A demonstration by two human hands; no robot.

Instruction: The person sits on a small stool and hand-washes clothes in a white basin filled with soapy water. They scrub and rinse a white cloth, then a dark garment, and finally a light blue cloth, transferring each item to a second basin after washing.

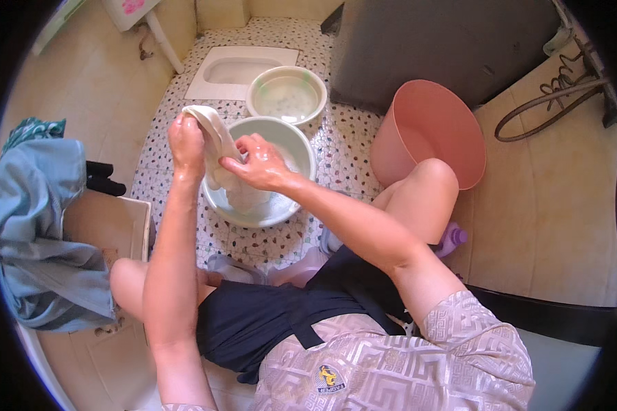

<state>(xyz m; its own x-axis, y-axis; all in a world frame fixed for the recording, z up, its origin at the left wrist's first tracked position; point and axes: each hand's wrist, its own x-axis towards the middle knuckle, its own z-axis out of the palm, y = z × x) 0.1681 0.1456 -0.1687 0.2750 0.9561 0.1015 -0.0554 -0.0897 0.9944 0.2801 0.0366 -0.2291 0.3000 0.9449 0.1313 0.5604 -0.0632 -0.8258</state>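
A wet, whitish cloth (217, 134) hangs from my left hand (186, 144), which is closed around its upper end. My right hand (259, 160) is wet too and pinches the cloth's side between thumb and fingers. The lower part of the cloth droops into a pale green plastic basin (308, 154) standing on the floor in front of me. Water shows in this basin, partly hidden by my right forearm and the cloth. What kind of garment or cloth it is, I cannot tell.
A second basin (322, 103) with water stands just beyond, beside a squat toilet (241, 69). At right are a pink bucket (429, 128), a purple bottle (453, 237) and a hose (545, 103). Blue-grey clothing (41, 246) hangs at left. The floor (164, 118) is speckled tile.
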